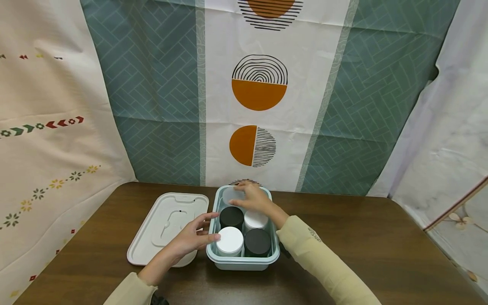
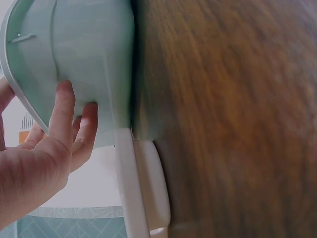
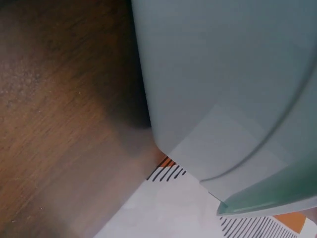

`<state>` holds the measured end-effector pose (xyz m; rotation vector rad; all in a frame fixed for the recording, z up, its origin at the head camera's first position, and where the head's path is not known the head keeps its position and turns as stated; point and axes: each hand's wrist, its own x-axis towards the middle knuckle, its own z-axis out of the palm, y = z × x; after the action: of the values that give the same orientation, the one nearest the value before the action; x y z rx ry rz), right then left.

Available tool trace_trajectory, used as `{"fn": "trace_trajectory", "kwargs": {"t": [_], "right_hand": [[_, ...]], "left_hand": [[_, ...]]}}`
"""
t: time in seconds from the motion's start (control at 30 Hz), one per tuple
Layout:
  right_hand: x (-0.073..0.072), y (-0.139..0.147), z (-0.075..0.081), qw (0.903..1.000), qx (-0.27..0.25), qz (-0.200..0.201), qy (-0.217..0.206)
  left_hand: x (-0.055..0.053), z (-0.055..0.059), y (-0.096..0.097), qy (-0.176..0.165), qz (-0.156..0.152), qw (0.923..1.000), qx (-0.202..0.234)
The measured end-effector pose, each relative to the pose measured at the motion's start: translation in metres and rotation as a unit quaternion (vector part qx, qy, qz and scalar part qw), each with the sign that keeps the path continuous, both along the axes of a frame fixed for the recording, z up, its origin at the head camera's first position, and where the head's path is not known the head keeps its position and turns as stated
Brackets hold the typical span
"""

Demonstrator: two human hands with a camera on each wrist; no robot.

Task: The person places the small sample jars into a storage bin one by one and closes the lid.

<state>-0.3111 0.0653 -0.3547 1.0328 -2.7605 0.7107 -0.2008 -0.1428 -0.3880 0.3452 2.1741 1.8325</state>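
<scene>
A pale blue-green plastic bin (image 1: 244,263) stands on the table, holding jars with black and white lids. My left hand (image 1: 196,235) is at its left side. In the left wrist view the fingers (image 2: 63,111) lie against the bin's outer wall (image 2: 94,49), with the thumb over the rim. In the head view the thumb tip is beside a white-lidded jar (image 1: 230,240). At the back of the bin, my right hand (image 1: 253,198) has thumb and fingers about the top of a pale, whitish jar (image 1: 230,195). The right wrist view shows the bin's outer wall (image 3: 223,79), with the hand's fingers out of view.
A white lid (image 1: 152,226) with a moulded handle lies on the table left of the bin. Inside the bin are also black-lidded jars (image 1: 257,242) and another white-lidded jar (image 1: 256,219). A patterned curtain (image 1: 259,118) hangs behind the brown wooden table (image 1: 343,237).
</scene>
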Motion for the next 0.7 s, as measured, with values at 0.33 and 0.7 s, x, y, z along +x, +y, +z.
{"fn": "trace_trajectory", "kwargs": {"t": [0.33, 0.7], "right_hand": [[0.001, 0.002, -0.005, 0.9998, 0.013, 0.018, -0.003], [0.001, 0.009, -0.007, 0.9993, -0.018, 0.019, -0.028]], "left_hand": [[0.001, 0.000, 0.000, -0.004, 0.007, 0.9999, -0.009], [0.000, 0.001, 0.000, -0.002, 0.011, 0.9998, -0.014]]}}
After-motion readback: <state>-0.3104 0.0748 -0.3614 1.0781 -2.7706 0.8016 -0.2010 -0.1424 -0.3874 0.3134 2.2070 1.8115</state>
